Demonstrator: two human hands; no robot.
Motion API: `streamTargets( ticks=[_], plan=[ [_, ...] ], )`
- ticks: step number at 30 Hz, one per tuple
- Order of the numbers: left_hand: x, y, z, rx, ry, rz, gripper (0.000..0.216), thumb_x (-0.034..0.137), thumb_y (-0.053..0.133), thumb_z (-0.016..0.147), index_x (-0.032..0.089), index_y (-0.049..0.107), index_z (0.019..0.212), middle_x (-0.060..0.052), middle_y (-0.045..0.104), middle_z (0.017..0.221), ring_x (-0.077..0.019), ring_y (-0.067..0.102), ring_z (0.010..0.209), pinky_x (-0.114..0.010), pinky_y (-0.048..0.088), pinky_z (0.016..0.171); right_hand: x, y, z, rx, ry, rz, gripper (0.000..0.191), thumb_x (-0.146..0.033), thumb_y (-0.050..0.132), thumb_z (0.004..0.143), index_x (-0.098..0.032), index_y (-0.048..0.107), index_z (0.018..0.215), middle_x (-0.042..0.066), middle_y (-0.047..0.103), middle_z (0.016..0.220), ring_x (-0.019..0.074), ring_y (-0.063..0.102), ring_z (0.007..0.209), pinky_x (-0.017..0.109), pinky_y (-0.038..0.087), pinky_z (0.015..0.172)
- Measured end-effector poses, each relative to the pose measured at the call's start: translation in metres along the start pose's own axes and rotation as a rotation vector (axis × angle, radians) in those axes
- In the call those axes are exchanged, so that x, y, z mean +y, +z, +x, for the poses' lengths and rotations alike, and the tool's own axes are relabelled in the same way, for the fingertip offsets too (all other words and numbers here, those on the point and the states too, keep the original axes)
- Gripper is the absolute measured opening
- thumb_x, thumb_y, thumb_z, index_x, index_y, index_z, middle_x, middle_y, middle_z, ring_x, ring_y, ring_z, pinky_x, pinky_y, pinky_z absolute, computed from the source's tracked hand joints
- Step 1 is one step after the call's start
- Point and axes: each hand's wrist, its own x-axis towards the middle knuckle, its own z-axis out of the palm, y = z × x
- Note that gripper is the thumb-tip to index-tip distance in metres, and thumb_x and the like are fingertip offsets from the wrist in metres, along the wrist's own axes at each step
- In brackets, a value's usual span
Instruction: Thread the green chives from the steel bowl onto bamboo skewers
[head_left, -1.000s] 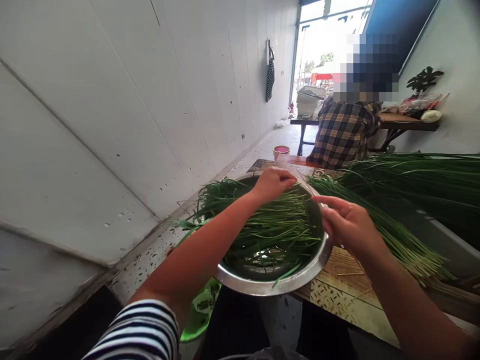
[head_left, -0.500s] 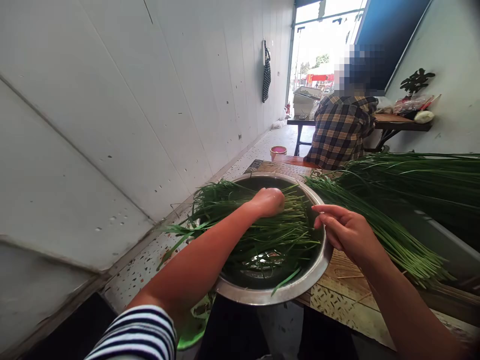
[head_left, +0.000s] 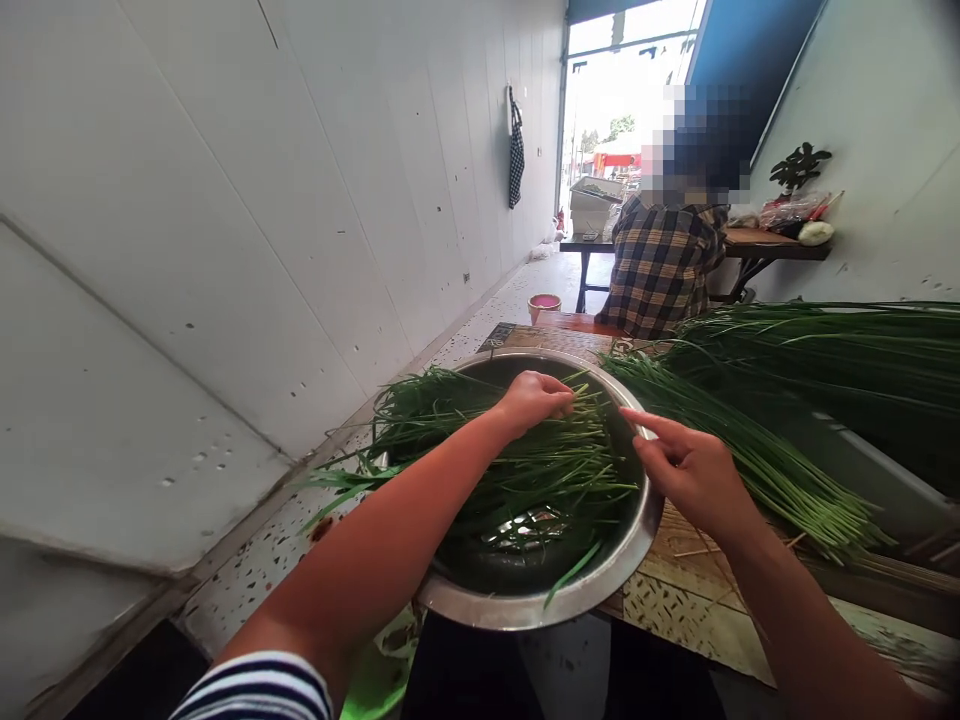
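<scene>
A steel basin holds long green garlic chives and some water, their leaves spilling over its left side. My left hand reaches in over them, fingers curled and pinched at the pale stalk ends. My right hand is at the basin's right rim, its index finger stretched out and the thumb apart below it. Nothing shows between these two. The other right fingers are partly hidden.
A loose bundle of chives lies to the right on the wooden table, beside a pale bin with more chives above it. A person in a plaid shirt sits ahead. A green container stands below on the left.
My left hand has lifted slightly, its fingers now pinched more toward the stalk ends. My right index finger and thumb have spread a little. The whole view has shifted slightly.
</scene>
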Motion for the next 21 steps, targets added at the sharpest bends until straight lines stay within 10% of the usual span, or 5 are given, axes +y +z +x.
streamTargets(
  ticks=[6,21],
  plan=[
    [0.014,0.005,-0.004,-0.003,-0.033,-0.051,0.009,0.014,0.063,0.074,0.009,0.07,0.075,-0.002,0.063,0.061,-0.0069,0.049,0.054,-0.022,0.041,0.059,0.009,0.01,-0.004,0.053,-0.084,-0.099,0.04,-0.029,0.049,0.08,-0.013,0.072,0.11,0.004,0.062,0.057,0.0185,0.056,0.069,0.027,0.044,0.057],
    [0.004,0.006,0.005,0.033,-0.067,-0.166,0.008,0.014,0.065,0.073,0.008,0.069,0.076,-0.003,0.064,0.064,-0.0068,0.05,0.056,-0.023,0.04,0.06,0.008,0.007,0.001,-0.04,0.023,-0.024,0.043,-0.031,0.047,0.08,-0.01,0.072,0.108,0.002,0.063,0.06,0.0119,0.045,0.049,0.025,0.036,0.047]
  ],
)
